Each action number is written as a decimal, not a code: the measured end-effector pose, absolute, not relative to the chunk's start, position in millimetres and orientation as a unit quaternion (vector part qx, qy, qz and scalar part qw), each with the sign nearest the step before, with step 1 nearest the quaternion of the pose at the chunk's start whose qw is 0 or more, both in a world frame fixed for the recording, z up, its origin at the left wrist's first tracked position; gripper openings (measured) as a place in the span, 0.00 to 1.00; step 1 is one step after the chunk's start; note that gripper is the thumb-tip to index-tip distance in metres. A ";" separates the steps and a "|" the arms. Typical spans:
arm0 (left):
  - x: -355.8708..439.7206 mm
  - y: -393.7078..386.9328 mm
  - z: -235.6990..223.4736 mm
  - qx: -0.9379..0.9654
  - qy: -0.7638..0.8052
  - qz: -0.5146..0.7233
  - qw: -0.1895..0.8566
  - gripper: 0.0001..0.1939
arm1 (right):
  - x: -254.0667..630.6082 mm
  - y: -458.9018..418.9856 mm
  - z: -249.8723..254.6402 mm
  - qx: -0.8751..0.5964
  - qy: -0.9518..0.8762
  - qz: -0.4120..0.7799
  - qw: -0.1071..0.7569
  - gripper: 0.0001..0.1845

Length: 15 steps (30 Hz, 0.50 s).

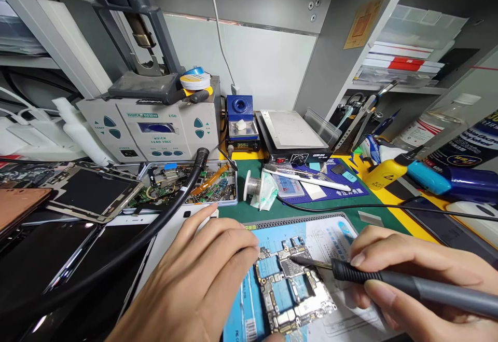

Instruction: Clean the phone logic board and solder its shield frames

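Note:
A phone circuit board (290, 316) lies tilted on a blue and white printed mat (243, 300). My left hand (206, 269) lies along its left side, fingers together and fingertips at the upper left corner; a bit of thumb shows by the lower edge. Between my right thumb and fingers is a soldering iron (397, 282), its grey handle pointing off to the right. My right hand (420, 274) holds it nearly level. The iron's dark tip reaches the square chip area (290, 268) at the board's upper middle; whether it touches cannot be made out.
Behind stand a hot air station (151, 129), a small soldering station (241, 145) and a flat heating plate (295, 130). A solder spool (254, 183) and tweezers (311, 177) lie beyond the mat. A thick black hose (171, 212) crosses the left side over phones. Bottles (389, 171) line the right.

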State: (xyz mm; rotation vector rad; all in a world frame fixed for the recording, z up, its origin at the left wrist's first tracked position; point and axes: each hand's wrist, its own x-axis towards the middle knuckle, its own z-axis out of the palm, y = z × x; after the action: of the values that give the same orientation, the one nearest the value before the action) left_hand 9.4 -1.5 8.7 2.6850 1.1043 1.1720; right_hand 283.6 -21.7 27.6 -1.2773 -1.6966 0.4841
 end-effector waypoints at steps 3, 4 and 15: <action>9.1 -2.3 9.8 0.856 0.364 0.368 0.004 0.17 | 284.0 -23.0 27.5 -0.524 -0.679 0.205 0.471 0.09; 8.9 -2.1 9.7 0.855 0.367 0.366 0.004 0.17 | 284.0 -23.3 27.3 -0.525 -0.677 0.206 0.473 0.09; 5.4 -1.1 12.0 0.867 0.345 0.358 -0.010 0.16 | 279.1 -24.9 30.2 -0.513 -0.669 0.214 0.494 0.08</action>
State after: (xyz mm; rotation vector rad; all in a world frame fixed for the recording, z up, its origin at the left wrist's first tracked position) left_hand 5.4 -1.1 12.0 2.7427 1.0907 1.1330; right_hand 279.1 -24.9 30.2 -1.2441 -1.6210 0.5177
